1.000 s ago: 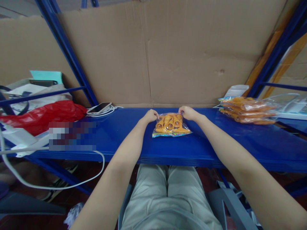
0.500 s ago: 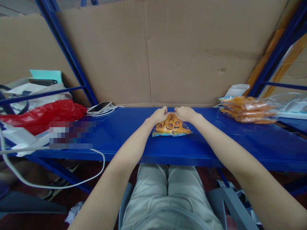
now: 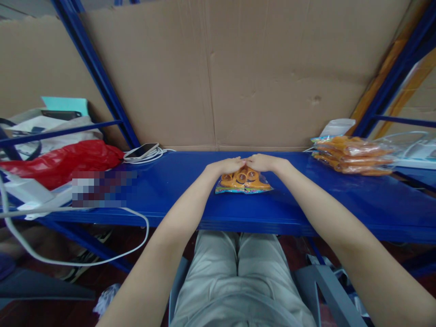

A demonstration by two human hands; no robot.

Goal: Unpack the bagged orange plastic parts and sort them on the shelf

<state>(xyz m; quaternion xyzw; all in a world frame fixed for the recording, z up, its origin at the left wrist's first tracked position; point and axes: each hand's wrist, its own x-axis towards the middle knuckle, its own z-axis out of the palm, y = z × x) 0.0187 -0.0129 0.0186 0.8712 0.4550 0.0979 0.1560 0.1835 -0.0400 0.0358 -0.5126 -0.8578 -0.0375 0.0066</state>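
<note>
A small clear bag of orange ring-shaped pieces point(image 3: 243, 180) lies on the blue shelf point(image 3: 211, 200) straight ahead of me. My left hand point(image 3: 227, 165) and my right hand point(image 3: 262, 162) rest side by side on the bag's far edge, fingertips almost meeting in the middle. Both hands have their fingers pressed down together on the bag's top. The bag's upper edge is hidden under my fingers.
A stack of similar orange-filled bags point(image 3: 352, 156) sits at the right of the shelf. A phone point(image 3: 141, 151) on a white cable lies at the back left, beside a red plastic bag point(image 3: 64, 161). Cardboard point(image 3: 218, 77) walls the back. My knees point(image 3: 235, 272) are below.
My hands slid inward along the bag's top edge from its two corners until they met at the middle. The bag has stayed in place.
</note>
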